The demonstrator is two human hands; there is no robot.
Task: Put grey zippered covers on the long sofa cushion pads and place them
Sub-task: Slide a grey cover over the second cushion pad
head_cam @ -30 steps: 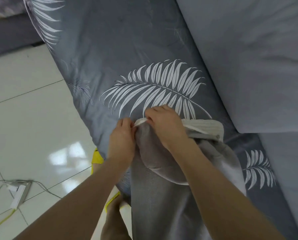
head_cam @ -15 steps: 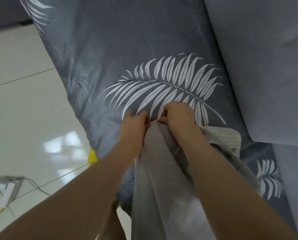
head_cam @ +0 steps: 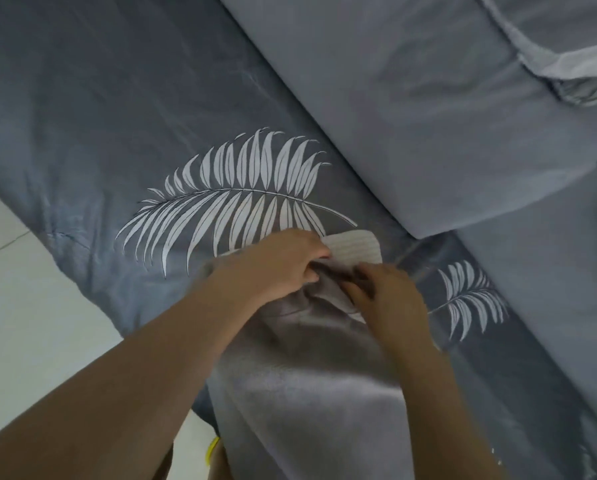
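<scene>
Both hands are mid-frame, just right of centre, bunched on the mouth of the grey cover [head_cam: 307, 393]. Left hand [head_cam: 283, 261]: fingers curled, pinching the cover's edge right at the white ribbed corner of the pad [head_cam: 354, 249]. Right hand [head_cam: 387, 299], lower & further right: fingers curled into the same fold, gripping it. The pad corner pokes out just past the left fingertips, toward upper right. The rest of the pad is hidden in the cover, its long axis prob. running back down to the frame's bottom edge. So the rim has to travel up-right over that corner, & the left hand is nearer. Everything lies on the leaf-print sheet [head_cam: 151, 116], w/ a plain back cushion [head_cam: 394, 116] at upper right & pale floor [head_cam: 30, 323] at left.
</scene>
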